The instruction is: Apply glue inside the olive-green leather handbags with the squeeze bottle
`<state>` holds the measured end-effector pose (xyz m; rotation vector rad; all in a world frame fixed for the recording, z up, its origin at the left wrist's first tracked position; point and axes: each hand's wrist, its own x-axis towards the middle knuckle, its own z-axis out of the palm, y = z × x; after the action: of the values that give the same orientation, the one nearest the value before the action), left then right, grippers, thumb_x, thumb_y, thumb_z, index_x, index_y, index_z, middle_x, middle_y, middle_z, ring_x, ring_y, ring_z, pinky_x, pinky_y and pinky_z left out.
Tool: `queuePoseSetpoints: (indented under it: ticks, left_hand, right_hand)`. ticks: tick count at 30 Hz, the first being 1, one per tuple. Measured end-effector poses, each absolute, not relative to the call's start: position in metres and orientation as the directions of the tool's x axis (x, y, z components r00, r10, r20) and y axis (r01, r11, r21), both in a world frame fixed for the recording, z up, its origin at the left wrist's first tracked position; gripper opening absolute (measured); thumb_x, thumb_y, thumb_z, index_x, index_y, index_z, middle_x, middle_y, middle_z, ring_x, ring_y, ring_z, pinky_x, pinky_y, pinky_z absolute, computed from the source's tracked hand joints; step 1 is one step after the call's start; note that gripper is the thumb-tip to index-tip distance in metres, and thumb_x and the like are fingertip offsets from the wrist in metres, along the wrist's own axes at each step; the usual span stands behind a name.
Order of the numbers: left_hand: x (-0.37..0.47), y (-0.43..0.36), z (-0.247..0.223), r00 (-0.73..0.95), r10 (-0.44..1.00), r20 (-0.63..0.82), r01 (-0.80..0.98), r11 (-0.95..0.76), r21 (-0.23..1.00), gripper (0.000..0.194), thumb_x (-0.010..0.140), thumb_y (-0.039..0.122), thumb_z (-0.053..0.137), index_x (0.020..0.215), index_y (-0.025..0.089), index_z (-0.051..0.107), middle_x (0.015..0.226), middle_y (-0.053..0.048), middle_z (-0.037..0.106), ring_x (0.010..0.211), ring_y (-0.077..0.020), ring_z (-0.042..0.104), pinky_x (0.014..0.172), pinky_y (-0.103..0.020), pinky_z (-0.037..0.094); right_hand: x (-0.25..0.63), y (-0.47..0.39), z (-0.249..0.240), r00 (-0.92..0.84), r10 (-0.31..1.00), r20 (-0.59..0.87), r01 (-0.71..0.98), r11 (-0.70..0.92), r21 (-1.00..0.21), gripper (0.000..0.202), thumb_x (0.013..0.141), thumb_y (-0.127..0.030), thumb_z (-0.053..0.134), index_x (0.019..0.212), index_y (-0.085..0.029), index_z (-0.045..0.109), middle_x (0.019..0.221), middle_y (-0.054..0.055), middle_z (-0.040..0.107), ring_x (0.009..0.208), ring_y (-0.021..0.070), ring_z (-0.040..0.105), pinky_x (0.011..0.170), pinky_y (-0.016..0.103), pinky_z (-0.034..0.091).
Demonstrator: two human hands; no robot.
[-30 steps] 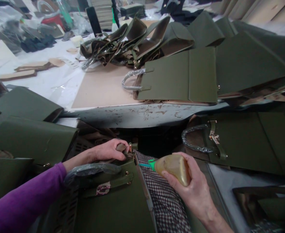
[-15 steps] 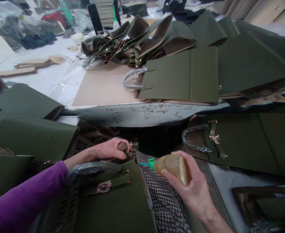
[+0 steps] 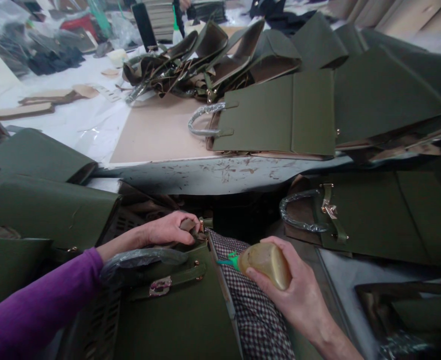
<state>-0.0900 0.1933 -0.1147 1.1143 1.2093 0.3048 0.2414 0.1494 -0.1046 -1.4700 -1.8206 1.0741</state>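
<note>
In front of me lies an olive-green handbag (image 3: 175, 320) with a plastic-wrapped handle and a buckled strap (image 3: 160, 286). Its checked lining (image 3: 258, 305) shows along the open right side. My left hand (image 3: 173, 227) is closed on a brown flap at the bag's upper edge; its fingertips are partly hidden. My right hand (image 3: 295, 285) is wrapped round a squeeze bottle of yellowish glue (image 3: 267, 262) with a green cap. The bottle is tilted on its side, and its thin nozzle (image 3: 226, 262) points left over the lining, beside the bag's edge. Whether the tip touches cannot be made out.
A worktable (image 3: 160, 130) ahead carries a green handbag (image 3: 258, 120) and a heap of similar ones (image 3: 385, 95). More bags flank me, left (image 3: 51, 210) and right (image 3: 374, 215). A perforated crate (image 3: 100, 320) sits under my bag. Another person's hand (image 3: 185, 5) shows far back.
My right hand and the bottle have shifted slightly, the nozzle tip dipping lower. My left hand keeps its grip on the flap. Another person's hand has appeared at the far top.
</note>
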Motion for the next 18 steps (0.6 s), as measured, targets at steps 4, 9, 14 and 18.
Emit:
queuePoseSetpoints:
  ticks: [4,9,14,18]
  left_hand:
    - [-0.087,0.193,-0.11,0.384,0.709,-0.592,0.354,0.479,0.803,0.026,0.061,0.024,0.074,0.085,0.017,0.065,0.079,0.004,0.061,0.073,-0.0155,0.051,0.066,-0.026,0.039]
    - [-0.083,0.193,-0.106,0.378,0.709,-0.595,0.361,0.479,0.8,0.028,0.061,0.025,0.074,0.085,0.016,0.065,0.077,0.004,0.06,0.073,-0.0156,0.051,0.066,-0.027,0.039]
    - [-0.082,0.192,-0.104,0.38,0.709,-0.594,0.359,0.479,0.801,0.028,0.062,0.027,0.075,0.085,0.016,0.064,0.079,0.004,0.06,0.074,-0.0158,0.051,0.068,-0.027,0.04]
    - [-0.081,0.192,-0.104,0.383,0.714,-0.586,0.356,0.471,0.807,0.026,0.063,0.026,0.075,0.085,0.017,0.064,0.079,0.004,0.06,0.073,-0.0152,0.05,0.067,-0.027,0.039]
  right_hand:
    - [0.244,0.147,-0.101,-0.253,0.963,-0.094,0.547,0.062,-0.835,0.042,0.086,-0.048,0.08,0.116,-0.025,0.063,0.105,0.005,0.076,0.086,0.0267,0.074,0.081,0.039,0.063]
    - [0.244,0.148,-0.104,-0.223,0.972,-0.079,0.533,0.053,-0.844,0.047,0.085,-0.051,0.081,0.12,-0.025,0.061,0.11,0.006,0.075,0.092,0.0279,0.074,0.085,0.041,0.063]
    - [0.247,0.147,-0.103,-0.281,0.957,-0.076,0.532,0.09,-0.842,0.041,0.087,-0.044,0.081,0.119,-0.026,0.062,0.111,0.005,0.074,0.093,0.0256,0.074,0.086,0.037,0.063]
    - [0.253,0.142,-0.1,-0.339,0.936,-0.094,0.558,0.12,-0.821,0.038,0.087,-0.039,0.08,0.119,-0.027,0.063,0.108,0.004,0.075,0.091,0.025,0.074,0.087,0.038,0.063]
